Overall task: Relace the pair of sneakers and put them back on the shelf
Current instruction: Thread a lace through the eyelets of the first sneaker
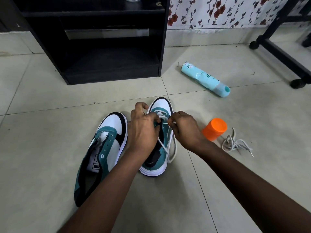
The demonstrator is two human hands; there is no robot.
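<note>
2 bare forearms enter from near edge, reaching fwd over tiled floor (50, 101). Nearest item: left sneaker (102, 148), teal/white/black, lying on floor left of centre, toe pointing far; no lace seen in its eyelets, tongue rumpled, logo label visible on insole. Just right of it, apart by a narrow gap, right sneaker (159, 145) stands on its sole, toe far, partly covered by both hands.

Left hand (143, 130) is laid over the right sneaker's throat, fingers curled down into the eyelet area, gripping shoe/lace there; exact contact hidden by knuckles. Right hand (183, 128) is held at the shoe's right side, thumb and forefinger pressed together on the tip of a white lace (165, 148). Lace is threaded across the far eyelets; a slack loop hangs down the shoe's right flank toward the heel.

Right of hands: orange cylindrical cap or container (214, 128) on floor, tilted. Just beyond/right of it, a 2nd lace (235, 143), greyish, lying loose in a tangle, touching no shoe.

Farther right: teal spray can (204, 79) lying on its side, nozzle end pointing near-right.

Far left-centre: black shelf unit (94, 39) on floor, open compartments dark; a pale object sits on upper board, cut off by frame. Far right: black frame w/ castor wheels (286, 58). Behind, floral-pattern wall (218, 12).
</note>
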